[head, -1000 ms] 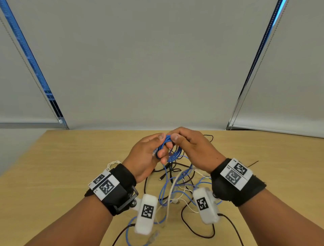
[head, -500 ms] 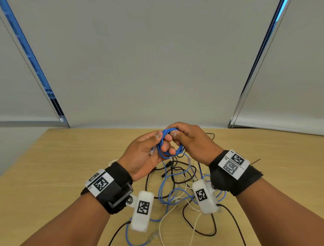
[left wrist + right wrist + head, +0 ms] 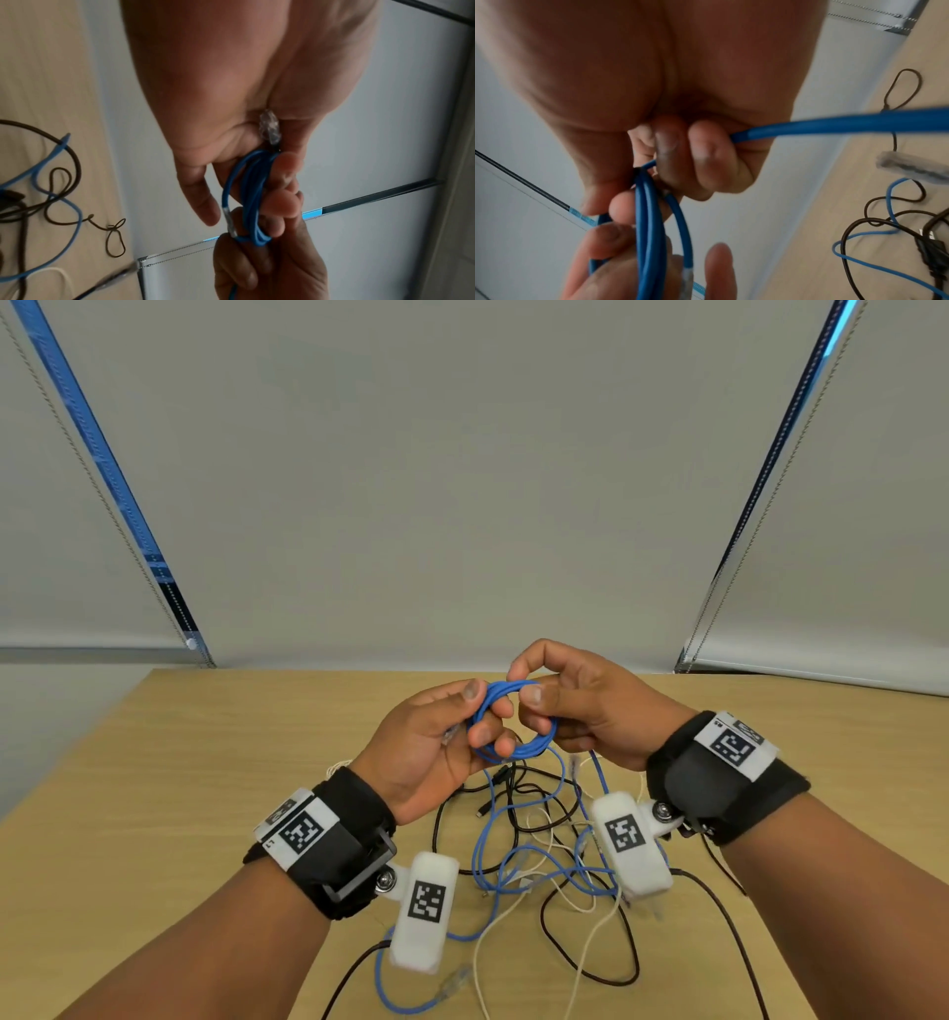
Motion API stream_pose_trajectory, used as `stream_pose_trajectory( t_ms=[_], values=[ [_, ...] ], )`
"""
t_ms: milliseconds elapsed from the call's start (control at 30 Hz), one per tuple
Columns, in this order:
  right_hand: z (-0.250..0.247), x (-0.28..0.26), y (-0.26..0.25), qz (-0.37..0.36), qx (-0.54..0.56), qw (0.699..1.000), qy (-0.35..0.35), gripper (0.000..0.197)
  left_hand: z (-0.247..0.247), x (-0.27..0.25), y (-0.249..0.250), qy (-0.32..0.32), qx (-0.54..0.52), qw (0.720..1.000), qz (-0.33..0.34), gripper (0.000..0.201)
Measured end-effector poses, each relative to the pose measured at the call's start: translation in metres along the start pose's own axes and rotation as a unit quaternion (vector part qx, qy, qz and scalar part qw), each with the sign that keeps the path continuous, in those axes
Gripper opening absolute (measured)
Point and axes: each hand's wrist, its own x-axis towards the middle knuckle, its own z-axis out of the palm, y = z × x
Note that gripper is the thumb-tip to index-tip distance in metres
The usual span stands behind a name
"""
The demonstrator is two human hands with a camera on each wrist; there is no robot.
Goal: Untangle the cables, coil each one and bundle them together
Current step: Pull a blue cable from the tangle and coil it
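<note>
Both hands hold a small coil of blue cable (image 3: pixel 534 752) above the wooden table (image 3: pixel 205 762). My left hand (image 3: pixel 482 716) pinches the coil's left side between thumb and fingers, with a clear plug (image 3: pixel 270 130) lying against its palm. My right hand (image 3: pixel 529 685) pinches the coil's top right, its index finger arched over it. In the right wrist view the coil (image 3: pixel 649 213) hangs below the curled fingers, and the cable's uncoiled tail (image 3: pixel 834 123) runs out to the right. The left wrist view shows the coil (image 3: pixel 250 194) edge-on between the two hands.
Under the hands lies a tangle of loose blue cable (image 3: pixel 513 855), black cable (image 3: pixel 590 963) and thin white cable (image 3: pixel 513 932). A clear plug (image 3: pixel 454 983) lies near the front edge. Window blinds (image 3: pixel 462 505) hang behind the table's far edge.
Both hands have risen a little with the blue coil. The coil has turned to show as an open ring, and the right index finger has arched over its top.
</note>
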Motion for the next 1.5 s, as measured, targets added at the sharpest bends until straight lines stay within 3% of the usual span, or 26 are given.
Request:
stream_pose_trajectory(
  t_ms=[267,400,533,600,733,933,1100,1233,1400,1500],
  values=[
    [-0.01,-0.005,-0.021,0.01,-0.08,0.996,0.041,0.005,0.002,0.0,-0.007,0.016,-0.02,1.0,-0.001,0.027],
    [-0.015,-0.007,-0.034,-0.01,-0.216,0.973,0.082,0.008,0.002,-0.003,-0.013,0.016,-0.009,1.0,-0.02,0.025],
    [-0.016,-0.009,-0.044,-0.049,-0.261,0.958,0.11,0.005,0.002,-0.005,-0.013,0.011,-0.001,0.999,-0.03,0.024],
    [-0.014,-0.01,-0.042,-0.04,-0.238,0.964,0.109,0.007,0.003,-0.005,-0.012,0.017,-0.013,0.999,-0.025,0.025],
    [0.003,-0.012,-0.024,0.003,-0.212,0.976,0.05,0.027,0.004,-0.004,-0.011,0.022,-0.057,0.998,0.002,0.025],
    [0.011,-0.011,-0.007,0.008,-0.094,0.994,0.057,0.021,0.004,-0.009,-0.013,-0.007,-0.037,0.999,0.003,0.026],
    [0.012,-0.011,-0.004,0.024,0.016,0.999,-0.014,0.017,0.005,-0.014,-0.011,-0.015,0.018,1.0,0.005,0.03],
    [0.009,-0.013,-0.002,0.023,0.033,0.998,-0.042,0.012,0.01,-0.017,-0.013,-0.007,0.029,1.0,0.007,0.03],
    [0.002,-0.013,0.005,0.016,0.033,0.999,0.006,0.016,0.012,-0.016,-0.012,-0.007,-0.026,1.0,0.012,0.037],
    [-0.004,-0.017,0.013,0.015,0.044,0.998,0.053,0.008,0.012,-0.014,-0.008,0.029,-0.088,0.995,0.035,0.035]
  ],
)
